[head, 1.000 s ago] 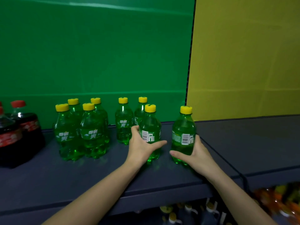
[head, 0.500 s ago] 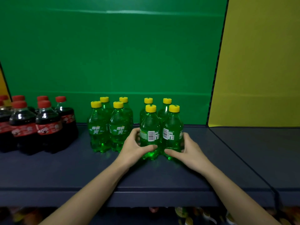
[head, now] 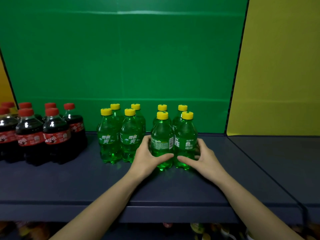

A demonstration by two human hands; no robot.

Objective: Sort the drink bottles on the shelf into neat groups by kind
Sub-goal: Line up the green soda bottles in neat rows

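Several green soda bottles with yellow caps stand on the dark shelf. A tight cluster is left of centre. Right of it, two front bottles stand side by side before two more at the back. My left hand wraps the left front green bottle, thumb across its base. My right hand wraps the right front green bottle the same way. Several dark cola bottles with red caps are grouped at the far left.
A green back panel rises behind the bottles, and a yellow panel stands to the right. A seam splits off the right shelf section. Below the shelf's front edge, tops of other bottles show dimly.
The right front bottle has slid left until it stands against the left front one. My view has swung left, and the cola group has come into sight.
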